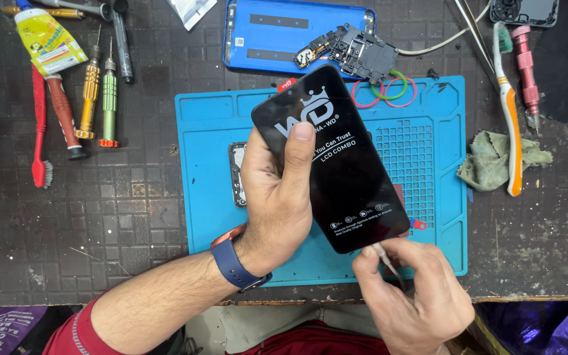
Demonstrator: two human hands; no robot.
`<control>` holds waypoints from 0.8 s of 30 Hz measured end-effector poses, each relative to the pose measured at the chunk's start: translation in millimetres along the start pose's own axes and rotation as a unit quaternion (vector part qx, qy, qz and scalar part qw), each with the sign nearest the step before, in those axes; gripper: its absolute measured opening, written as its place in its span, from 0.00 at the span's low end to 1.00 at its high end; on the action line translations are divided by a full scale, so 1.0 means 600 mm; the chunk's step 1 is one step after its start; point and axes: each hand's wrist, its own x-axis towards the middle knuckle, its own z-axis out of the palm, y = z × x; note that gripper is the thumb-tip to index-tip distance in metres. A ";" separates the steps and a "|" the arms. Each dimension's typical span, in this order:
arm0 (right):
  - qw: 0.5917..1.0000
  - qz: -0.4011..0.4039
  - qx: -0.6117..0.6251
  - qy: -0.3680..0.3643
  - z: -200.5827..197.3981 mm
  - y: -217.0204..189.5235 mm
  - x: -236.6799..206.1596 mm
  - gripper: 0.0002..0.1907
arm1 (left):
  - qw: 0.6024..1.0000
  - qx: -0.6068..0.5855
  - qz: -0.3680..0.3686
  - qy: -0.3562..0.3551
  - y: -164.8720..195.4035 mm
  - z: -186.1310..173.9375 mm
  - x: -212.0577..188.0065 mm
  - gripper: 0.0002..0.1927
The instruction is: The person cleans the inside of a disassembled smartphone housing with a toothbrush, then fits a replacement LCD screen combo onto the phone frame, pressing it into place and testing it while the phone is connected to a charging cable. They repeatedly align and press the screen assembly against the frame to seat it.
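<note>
My left hand (274,190) grips a black phone (336,158) with a film-covered screen, thumb pressed on the glass near its top. The phone is tilted above a blue work mat (428,164). My right hand (409,289) pinches a grey cable plug (381,252) at the phone's bottom edge. A blue watch sits on my left wrist.
A blue phone back cover (264,36) with a black board part (356,49) lies behind the mat. Screwdrivers (100,92), a red brush (39,131) and a glue tube (47,39) lie at left. A toothbrush (509,112), green cloth (491,161) and rubber bands (389,89) lie at right.
</note>
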 end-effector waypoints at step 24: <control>0.978 0.036 0.163 -0.128 -0.041 0.013 0.079 0.06 | 0.833 -0.349 -0.331 -0.273 0.014 -0.008 -0.011 0.35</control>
